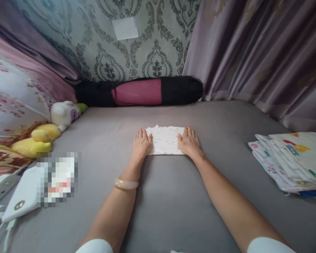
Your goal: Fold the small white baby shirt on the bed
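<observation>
A small white cloth [165, 140] with a faint print lies flat, apparently folded into a rectangle, on the grey bed sheet [163, 196]. My left hand [142, 143] rests palm down on its left edge, fingers stretched out and pointing away from me. On the right edge lies my right hand [189, 141], also flat, its thumb turned inward over the cloth. Neither hand grips the fabric. The palms hide both side edges of the cloth. A pale bangle [126, 184] circles my left wrist.
Folded printed cloths [287, 161] are stacked at the right. To the left lie a white power bank [23, 193] with cables, a power strip [2, 188], and plush toys [64, 114]. A long black and maroon bag [139, 92] lies along the patterned wall. Curtains [239, 49] hang at the sides.
</observation>
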`<control>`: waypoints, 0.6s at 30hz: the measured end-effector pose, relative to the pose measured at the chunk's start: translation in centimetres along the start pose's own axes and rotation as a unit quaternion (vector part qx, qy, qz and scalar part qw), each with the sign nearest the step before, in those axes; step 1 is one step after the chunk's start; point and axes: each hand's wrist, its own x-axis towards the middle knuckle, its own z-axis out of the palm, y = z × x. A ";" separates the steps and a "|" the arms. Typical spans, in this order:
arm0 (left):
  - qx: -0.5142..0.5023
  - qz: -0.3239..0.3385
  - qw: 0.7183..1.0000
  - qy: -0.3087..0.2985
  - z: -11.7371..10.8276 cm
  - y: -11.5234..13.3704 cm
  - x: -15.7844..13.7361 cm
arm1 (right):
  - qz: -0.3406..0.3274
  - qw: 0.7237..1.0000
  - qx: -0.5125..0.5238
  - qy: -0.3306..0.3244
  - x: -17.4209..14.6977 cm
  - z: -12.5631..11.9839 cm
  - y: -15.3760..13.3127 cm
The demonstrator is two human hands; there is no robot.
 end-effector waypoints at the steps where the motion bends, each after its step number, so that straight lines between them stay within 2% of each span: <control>1: 0.000 0.000 1.000 -0.001 -0.1 0.0 0.0 | 0.005 1.000 -0.001 0.000 0.0 -0.1 0.0; 10: 0.002 -0.015 1.000 -0.011 -0.4 -1.0 0.2 | 0.036 0.999 -0.004 -0.016 0.0 -0.4 0.3; 18: 0.009 -0.026 0.999 -0.034 -0.5 -0.8 0.2 | 0.048 0.998 -0.007 -0.037 0.1 -0.6 0.2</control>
